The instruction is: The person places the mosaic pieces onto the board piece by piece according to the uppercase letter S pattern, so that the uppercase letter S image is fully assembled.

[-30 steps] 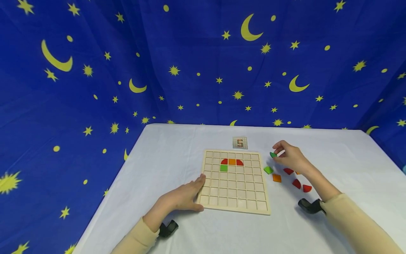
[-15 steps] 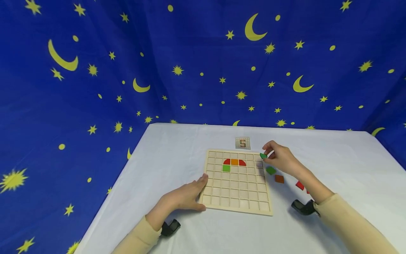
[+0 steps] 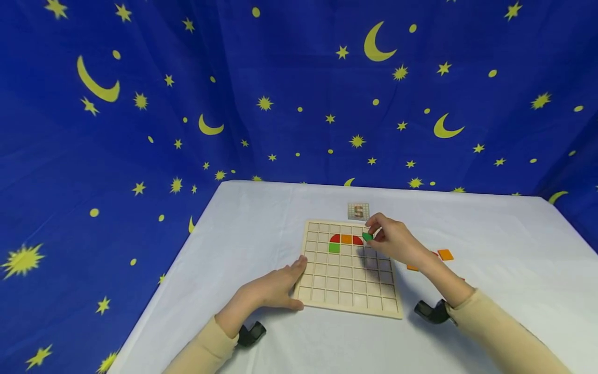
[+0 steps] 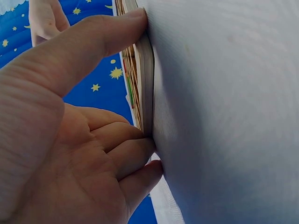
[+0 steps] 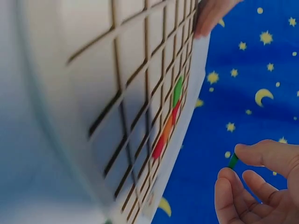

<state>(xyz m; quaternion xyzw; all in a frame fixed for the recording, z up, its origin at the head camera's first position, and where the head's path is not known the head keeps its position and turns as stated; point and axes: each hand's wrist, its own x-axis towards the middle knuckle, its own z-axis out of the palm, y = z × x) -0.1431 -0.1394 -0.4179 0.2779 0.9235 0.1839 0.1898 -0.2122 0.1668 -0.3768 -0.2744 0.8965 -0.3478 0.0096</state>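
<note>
A wooden grid board (image 3: 325,297) lies on the white cloth. In it sit an orange square (image 3: 346,239) between two red rounded-corner tiles (image 3: 335,238), and a light green square (image 3: 334,248) below the left red one. My left hand (image 3: 275,286) rests along the board's left edge, thumb and fingers spread; the left wrist view shows its fingertips (image 4: 135,154) against the board's side. Thumb and index finger of my right hand (image 3: 397,241) pinch a small dark green tile (image 3: 367,236) over the upper right of the grid, clear of the board in the right wrist view (image 5: 233,161).
Behind the board lies a small card (image 3: 358,211) with an S-shaped pattern on a grid. Orange tiles (image 3: 446,254) lie right of the board, partly hidden with red ones by my right forearm. A blue star-and-moon curtain (image 3: 299,93) hangs behind the table.
My right hand has carried the green tile leftward, from beyond the board's right side to above the grid near the right red tile. My left hand stays at the board's edge.
</note>
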